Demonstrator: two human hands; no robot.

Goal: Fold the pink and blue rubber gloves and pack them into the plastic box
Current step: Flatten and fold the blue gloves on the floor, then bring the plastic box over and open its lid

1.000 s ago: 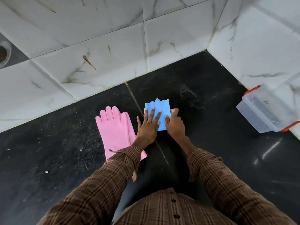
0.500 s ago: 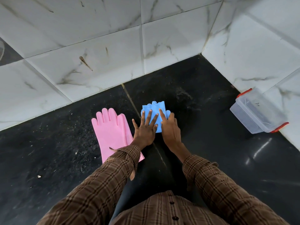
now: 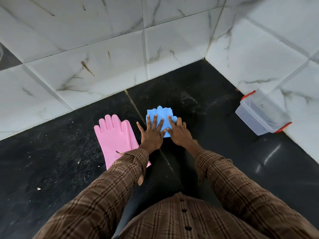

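Observation:
The blue glove (image 3: 159,114) lies folded into a small packet on the black floor, its fingertips pointing toward the wall. My left hand (image 3: 151,133) lies flat on its left half with fingers spread. My right hand (image 3: 179,133) presses flat on its right half, fingers over the edge. The pink glove (image 3: 115,137) lies unfolded and flat just left of my left hand, its cuff hidden under my left sleeve. The clear plastic box (image 3: 262,114) with red clips stands far right against the wall, with no lid on it that I can see.
White marble wall tiles (image 3: 103,66) rise behind the gloves and meet in a corner at the upper right. The black floor (image 3: 51,161) is dusty, with small bits of debris at the left. My checked sleeves and shirt fill the bottom of the view.
The blue glove has been folded narrower. My right hand moved from the glove's right edge onto its top, and both hands now press it down side by side.

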